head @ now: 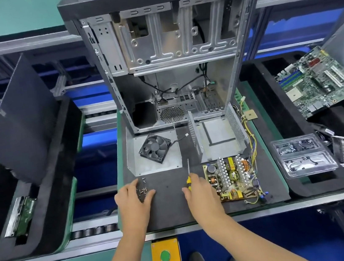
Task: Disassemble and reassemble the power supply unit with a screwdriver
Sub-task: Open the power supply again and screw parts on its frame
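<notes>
Screws (142, 189) lie in a small heap on the black foam mat (169, 199), and the left hand (132, 199) rests over them, fingers spread and relaxed, grasping nothing that shows. Right hand (199, 192) sits at about three o'clock from that heap, curled round the yellow-handled screwdriver (189, 175), whose shaft points toward twelve. Just beside that hand, again at three o'clock, lies the bare power supply board (232, 179) with its capacitors, coils and trailing wires. At twelve o'clock from the board stands the open metal power supply housing (218, 139), nothing inside but its floor. At twelve from the screws, the flat lid (149, 162) carries the black fan (154, 148). Behind both towers the stripped computer case (170, 64), a few cables hanging within. Far out at three o'clock, a black tray (278, 137) holds a green motherboard (319, 83) and a clear plastic clamshell (303, 158) of small parts. At nine o'clock, another black tray (54, 224) holds a dark side panel (20, 125) leaning upright and a hard drive (21, 215).
</notes>
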Motion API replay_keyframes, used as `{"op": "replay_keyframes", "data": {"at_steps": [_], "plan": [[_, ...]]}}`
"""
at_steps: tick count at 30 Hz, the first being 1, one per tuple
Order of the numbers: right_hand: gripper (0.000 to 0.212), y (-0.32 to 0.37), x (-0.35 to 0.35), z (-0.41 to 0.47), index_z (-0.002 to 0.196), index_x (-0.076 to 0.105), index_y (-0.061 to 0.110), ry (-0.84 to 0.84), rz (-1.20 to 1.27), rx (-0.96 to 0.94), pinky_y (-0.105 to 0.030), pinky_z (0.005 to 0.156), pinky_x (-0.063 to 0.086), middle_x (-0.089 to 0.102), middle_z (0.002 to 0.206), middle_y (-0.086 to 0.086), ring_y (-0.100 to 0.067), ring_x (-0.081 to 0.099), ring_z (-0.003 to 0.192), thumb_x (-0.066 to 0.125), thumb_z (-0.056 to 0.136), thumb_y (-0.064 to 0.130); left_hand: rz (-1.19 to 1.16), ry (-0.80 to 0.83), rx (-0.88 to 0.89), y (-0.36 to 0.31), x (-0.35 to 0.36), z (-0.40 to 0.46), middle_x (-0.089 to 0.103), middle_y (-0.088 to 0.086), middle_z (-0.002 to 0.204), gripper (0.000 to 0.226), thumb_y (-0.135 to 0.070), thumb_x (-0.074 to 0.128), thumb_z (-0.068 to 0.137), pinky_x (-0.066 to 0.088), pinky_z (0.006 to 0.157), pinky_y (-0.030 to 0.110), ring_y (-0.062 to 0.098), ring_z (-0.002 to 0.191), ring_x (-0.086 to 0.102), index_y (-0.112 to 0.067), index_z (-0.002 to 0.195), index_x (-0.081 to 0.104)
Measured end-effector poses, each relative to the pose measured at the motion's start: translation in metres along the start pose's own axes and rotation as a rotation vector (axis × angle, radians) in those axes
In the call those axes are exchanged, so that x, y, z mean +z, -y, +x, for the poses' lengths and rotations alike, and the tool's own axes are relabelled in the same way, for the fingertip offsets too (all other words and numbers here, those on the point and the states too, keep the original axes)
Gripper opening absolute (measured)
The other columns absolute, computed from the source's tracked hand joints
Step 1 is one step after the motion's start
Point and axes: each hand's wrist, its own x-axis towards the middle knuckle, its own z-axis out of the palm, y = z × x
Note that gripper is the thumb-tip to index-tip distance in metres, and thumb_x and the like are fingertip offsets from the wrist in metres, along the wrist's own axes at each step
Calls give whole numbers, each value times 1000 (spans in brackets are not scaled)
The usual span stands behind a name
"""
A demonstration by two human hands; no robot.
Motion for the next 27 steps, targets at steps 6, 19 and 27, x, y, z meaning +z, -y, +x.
{"op": "replay_keyframes", "data": {"at_steps": [6,19,27], "plan": [[34,6,-1,27,132,46,10,52,-219,-83,-28,86,45,51,127,-10,-24,56,110,54,101,21,-17,-29,117,-10,13,9,61,18,110,33,-10,77,85,38,93,37,36,104,51,-2,116,69],[87,-74,-69,15,143,37,18,-193,-321,197,-43,83,38,45,125,-8,-29,45,107,55,79,74,-39,-107,191,-14,12,8,65,11,104,26,-13,76,86,28,90,21,30,101,54,-5,109,70],[86,-65,-67,22,149,21,22,-131,-111,248,-41,90,41,42,129,-11,-30,43,112,65,82,52,-70,-171,253,-36,16,3,64,12,98,17,-7,71,88,25,88,24,33,93,52,-6,105,71]]}}
